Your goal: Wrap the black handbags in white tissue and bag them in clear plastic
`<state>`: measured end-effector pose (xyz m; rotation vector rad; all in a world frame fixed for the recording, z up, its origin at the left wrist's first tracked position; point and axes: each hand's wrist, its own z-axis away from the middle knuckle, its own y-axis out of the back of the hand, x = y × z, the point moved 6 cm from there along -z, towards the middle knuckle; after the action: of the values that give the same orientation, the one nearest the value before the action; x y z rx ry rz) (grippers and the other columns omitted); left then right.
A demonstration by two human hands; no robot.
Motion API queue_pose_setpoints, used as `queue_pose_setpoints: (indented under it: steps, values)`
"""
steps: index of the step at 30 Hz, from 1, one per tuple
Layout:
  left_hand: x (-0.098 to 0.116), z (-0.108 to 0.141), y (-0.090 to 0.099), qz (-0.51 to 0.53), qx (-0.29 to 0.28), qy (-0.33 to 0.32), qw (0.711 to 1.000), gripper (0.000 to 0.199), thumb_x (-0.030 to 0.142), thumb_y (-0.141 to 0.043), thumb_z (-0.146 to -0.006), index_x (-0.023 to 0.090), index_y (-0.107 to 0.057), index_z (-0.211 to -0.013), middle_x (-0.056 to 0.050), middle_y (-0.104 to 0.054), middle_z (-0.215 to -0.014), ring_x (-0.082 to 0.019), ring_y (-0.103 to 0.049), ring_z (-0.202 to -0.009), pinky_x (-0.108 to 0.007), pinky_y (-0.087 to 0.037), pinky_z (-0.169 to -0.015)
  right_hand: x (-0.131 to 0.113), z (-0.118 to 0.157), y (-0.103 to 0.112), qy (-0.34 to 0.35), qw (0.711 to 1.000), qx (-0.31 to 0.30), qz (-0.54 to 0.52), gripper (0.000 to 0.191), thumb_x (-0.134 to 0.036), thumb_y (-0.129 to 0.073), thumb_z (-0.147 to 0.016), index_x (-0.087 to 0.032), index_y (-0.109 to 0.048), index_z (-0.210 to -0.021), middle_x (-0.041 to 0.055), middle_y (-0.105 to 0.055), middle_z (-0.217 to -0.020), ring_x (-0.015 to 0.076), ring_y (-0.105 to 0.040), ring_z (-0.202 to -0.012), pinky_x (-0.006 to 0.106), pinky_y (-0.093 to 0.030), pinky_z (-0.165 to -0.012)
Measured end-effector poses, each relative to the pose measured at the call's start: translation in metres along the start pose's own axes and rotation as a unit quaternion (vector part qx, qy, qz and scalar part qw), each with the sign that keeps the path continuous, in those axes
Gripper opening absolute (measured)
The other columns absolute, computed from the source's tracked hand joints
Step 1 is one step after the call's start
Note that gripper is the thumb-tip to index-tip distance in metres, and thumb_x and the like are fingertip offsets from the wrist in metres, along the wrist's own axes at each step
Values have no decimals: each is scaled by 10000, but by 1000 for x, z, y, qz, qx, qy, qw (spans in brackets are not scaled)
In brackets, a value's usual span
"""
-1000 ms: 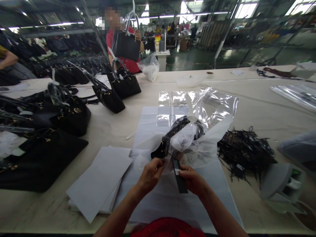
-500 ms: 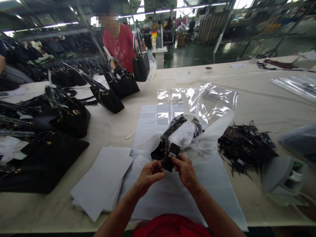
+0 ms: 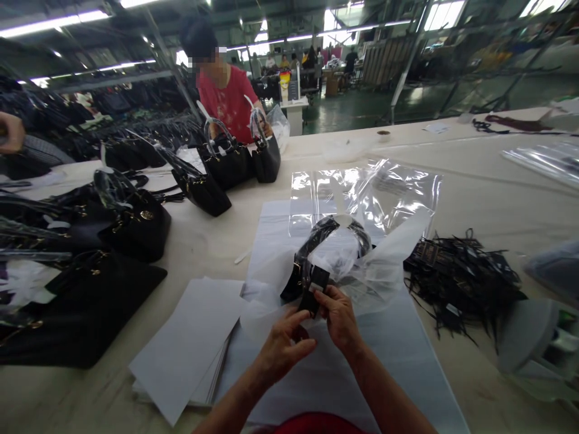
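In front of me my right hand (image 3: 339, 313) pinches a black hang tag (image 3: 319, 279) with a small pale label on it. My left hand (image 3: 287, 345) is just below the tag, thumb and forefinger apart, the forefinger close to the tag's lower end. Behind the tag is a black handbag (image 3: 294, 278), mostly hidden in white tissue paper (image 3: 266, 271). Its curved handle (image 3: 316, 234) wears clear plastic wrap. The bag and paper rest on white sheets (image 3: 362, 367) spread over the table.
Several black handbags (image 3: 136, 226) stand at left. A stack of white cards (image 3: 187, 343) lies nearer. A heap of black tags (image 3: 456, 283) is at right, beside a grey-white device (image 3: 534, 337). Clear plastic (image 3: 398, 187) lies beyond. A person in red (image 3: 233, 99) handles a bag (image 3: 266, 158) across the table.
My left fingers have parted and slid down from the tag's lower edge; my right hand keeps its pinch. Across the table, the person's bag has come down onto the tabletop.
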<state>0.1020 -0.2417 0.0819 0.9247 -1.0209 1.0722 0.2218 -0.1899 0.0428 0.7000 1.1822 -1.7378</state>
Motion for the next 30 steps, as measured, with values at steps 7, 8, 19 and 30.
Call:
queue_pose_setpoints:
  steps: [7, 8, 19, 30]
  values:
    - [9, -6, 7, 81, 14, -28, 996, 217, 294, -644, -726, 169, -714, -890, -66, -596, -989, -177, -557, -846, -276, -443, -745, 17, 5, -10, -7, 995, -92, -38, 327, -497, -644, -734, -188, -574, -815, -62, -486, -571, 60, -359, -443, 204, -274, -420]
    - [11, -7, 8, 94, 11, -36, 995, 180, 295, -634, -745, 166, -718, -837, -67, -604, -988, -191, -556, -896, -283, -439, -787, 19, 8, -11, 6, 993, -113, -19, 319, -507, -586, -785, -193, -567, -838, -55, -492, -581, 70, -386, -460, 210, -303, -437]
    - [17, -30, 28, 0, 81, -48, 996, 155, 279, -646, -662, 164, -733, -719, -23, -610, -689, -114, -533, -568, -232, -463, -561, 15, 20, -7, 208, 956, -147, 146, 208, -331, -550, -859, -213, -472, -1012, 3, -570, -833, 127, -553, -721, 267, -443, -653]
    - [15, -27, 39, -116, 96, -104, 983, 191, 281, -570, -722, 197, -734, -775, -22, -635, -716, -102, -553, -541, -200, -465, -533, 1, 29, 3, 243, 958, -41, 147, 185, -259, -664, -753, -206, -495, -806, -47, -489, -684, 86, -480, -603, 219, -421, -578]
